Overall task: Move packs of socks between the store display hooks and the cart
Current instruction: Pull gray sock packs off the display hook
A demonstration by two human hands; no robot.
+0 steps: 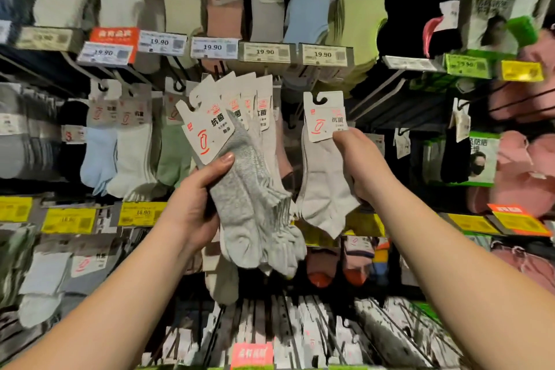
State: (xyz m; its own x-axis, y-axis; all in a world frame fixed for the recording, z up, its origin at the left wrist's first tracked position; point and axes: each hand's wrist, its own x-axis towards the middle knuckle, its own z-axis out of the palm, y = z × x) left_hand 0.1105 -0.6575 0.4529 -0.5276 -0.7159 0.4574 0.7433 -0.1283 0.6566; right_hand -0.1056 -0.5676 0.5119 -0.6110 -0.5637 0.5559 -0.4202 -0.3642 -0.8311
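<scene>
My left hand (196, 204) grips a fanned bundle of several grey sock packs (255, 213) with white card headers, held up in front of the display. My right hand (357, 162) pinches a light grey sock pack (322, 192) at its header card, whose black hanger sits at a display hook (319, 100). The two bundles are side by side, almost touching. No cart is in view.
Rows of hanging sock packs in white, blue, green, pink and black (309, 9) fill the wall. Price-tag rails (265, 52) run across above, yellow tags (142, 213) below. Pink goods (522, 165) hang at the right. Bare metal hooks (324, 330) stick out at the bottom.
</scene>
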